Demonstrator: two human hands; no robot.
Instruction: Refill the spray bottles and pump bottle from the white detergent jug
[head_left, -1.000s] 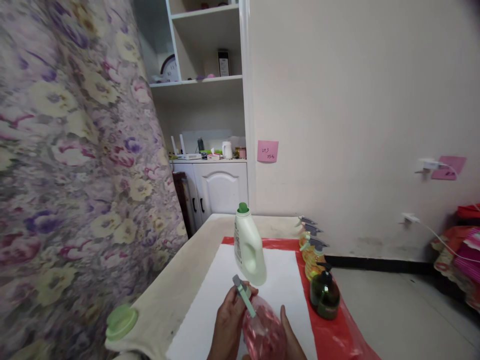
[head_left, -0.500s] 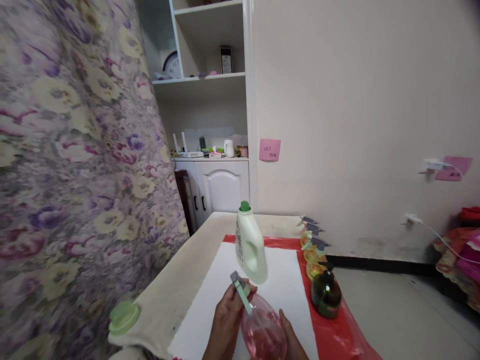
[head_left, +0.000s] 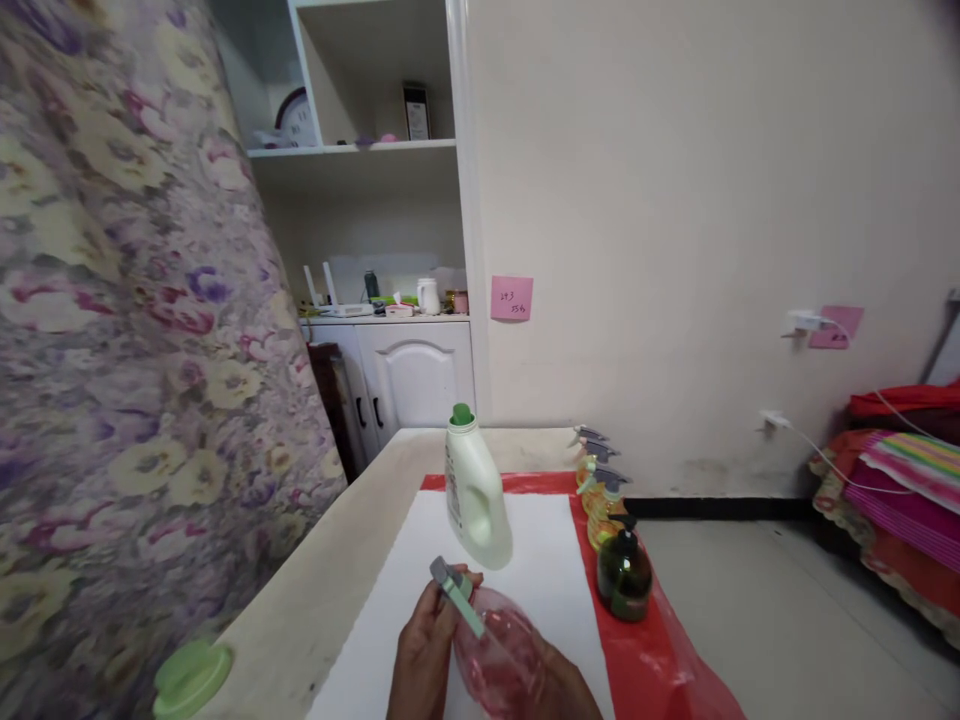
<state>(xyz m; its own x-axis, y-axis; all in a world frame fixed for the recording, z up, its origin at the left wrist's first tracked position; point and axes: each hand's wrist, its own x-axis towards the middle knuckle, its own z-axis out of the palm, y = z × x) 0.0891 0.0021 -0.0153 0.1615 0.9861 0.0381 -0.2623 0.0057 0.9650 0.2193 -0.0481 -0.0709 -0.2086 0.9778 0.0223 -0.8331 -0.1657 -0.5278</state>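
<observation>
A clear pink spray bottle (head_left: 499, 650) with a grey and green trigger head is held tilted above the white sheet, its top leaning to the left. My left hand (head_left: 427, 640) wraps the neck, just under the trigger head. Against the bottle's right side, low down, my right hand (head_left: 562, 680) grips the body; part of its fingers is hidden behind the bottle. Just beyond both hands a pale green detergent jug (head_left: 476, 495) stands upright, with its green inner spout showing and its handle facing right.
A light green cap (head_left: 193, 680) lies at the table's left edge. On the red plastic sheet (head_left: 634, 660) at right stand a dark green pump bottle (head_left: 625, 580) and several yellow spray bottles (head_left: 602, 520). A floral curtain (head_left: 150, 400) hangs at left; a wall (head_left: 675, 200) rises behind.
The view has turned to the right, so the scene shifts left. My right hand has come further around the pink bottle's side, and both hands still hold it.
</observation>
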